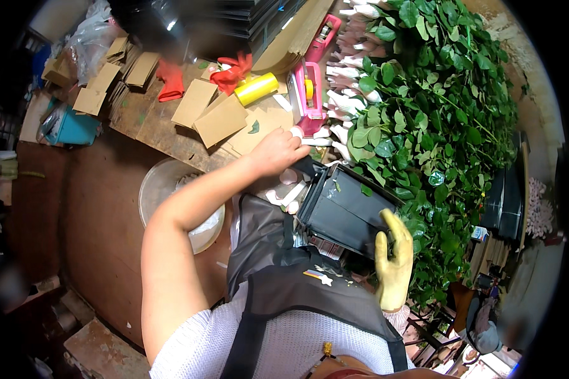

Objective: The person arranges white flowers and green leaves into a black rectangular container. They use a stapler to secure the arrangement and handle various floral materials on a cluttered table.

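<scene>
My bare left hand (275,151) is curled at the table's middle edge, beside pale wrapped flower heads (344,101) and a pink tape dispenser (313,114); what its fingers grip is unclear. Just below it, a black open tray or box (344,208) holds a few loose leaves. At that box's right end, my right hand (393,252), in a pale yellow glove, has its fingers apart and holds nothing visible. Small white and pink pieces (291,196) lie left of the box.
Long leafy stems (430,126) pile along the right. Cardboard pieces (193,104), red gloves (231,72) and a yellow roll (256,88) lie on the wooden table (133,114). A round pale bucket (155,189) stands below the table edge, a turquoise bin (76,132) farther left.
</scene>
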